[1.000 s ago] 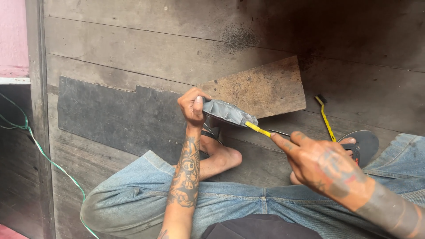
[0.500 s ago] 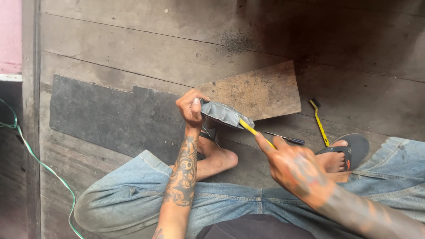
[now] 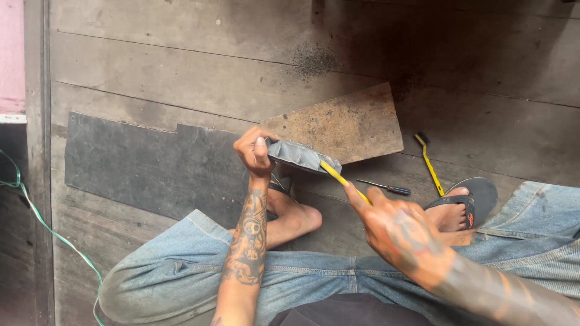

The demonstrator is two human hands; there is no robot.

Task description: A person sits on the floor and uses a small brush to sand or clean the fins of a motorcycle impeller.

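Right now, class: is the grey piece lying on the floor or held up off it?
Held up: the left hand grips the grey piece above the wooden floor.

A grey, flattish sole [image 3: 300, 156], tilted with its far end pinched in the left hand [image 3: 257, 154], is held above the floor, while a thin yellow-handled tool [image 3: 343, 180] gripped by the right hand [image 3: 396, 232] touches its near edge.

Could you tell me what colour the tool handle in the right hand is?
Yellow handle, clearest in the head view.
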